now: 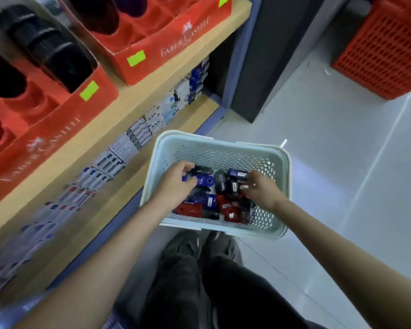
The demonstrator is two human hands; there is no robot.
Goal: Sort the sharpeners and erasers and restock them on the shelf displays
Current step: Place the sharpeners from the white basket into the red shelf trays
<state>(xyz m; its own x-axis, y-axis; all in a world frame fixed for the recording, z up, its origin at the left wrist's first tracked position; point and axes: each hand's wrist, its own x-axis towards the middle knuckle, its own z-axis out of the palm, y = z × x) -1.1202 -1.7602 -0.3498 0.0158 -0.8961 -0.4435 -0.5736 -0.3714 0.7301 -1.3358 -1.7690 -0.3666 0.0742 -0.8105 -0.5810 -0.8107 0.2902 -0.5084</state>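
A pale green perforated basket [223,150] sits on the floor in front of my feet, holding several blue, red and black sharpeners [223,200]. Both hands are inside it. My left hand [176,184] is closed around a blue sharpener [203,179] at the pile's left side. My right hand [261,188] pinches a dark blue sharpener [237,174] at the pile's right side. Red cardboard display trays [166,48] with dark sharpeners in round pockets stand on the wooden shelf [119,108] at upper left.
Below the wooden shelf runs a row of small white and blue boxes [138,136]. A red plastic crate [387,46] stands on the grey tiled floor at upper right. A dark pillar [271,55] rises beside the shelf end. My shoes [199,245] touch the basket's near edge.
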